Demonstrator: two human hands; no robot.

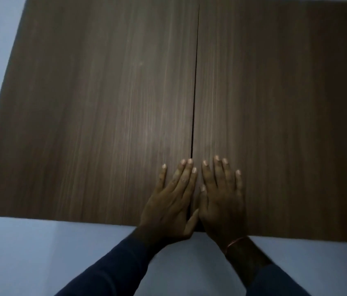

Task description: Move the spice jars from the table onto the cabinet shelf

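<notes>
A wall cabinet fills the view, with two dark wood-grain doors, the left door [104, 103] and the right door [275, 103], meeting at a thin vertical gap [195, 92]. Both doors look shut. My left hand [172, 201] lies flat on the left door near its bottom inner corner, fingers spread. Beside it, my right hand [221, 199] rests flat on the right door, fingers apart, with a thin bangle on its wrist. Neither hand holds anything. No spice jar, table or shelf is in view; the shelf is hidden behind the doors.
A pale blue-white wall [29, 253] surrounds the cabinet on the left and below its bottom edge. My dark sleeves rise from the bottom of the view.
</notes>
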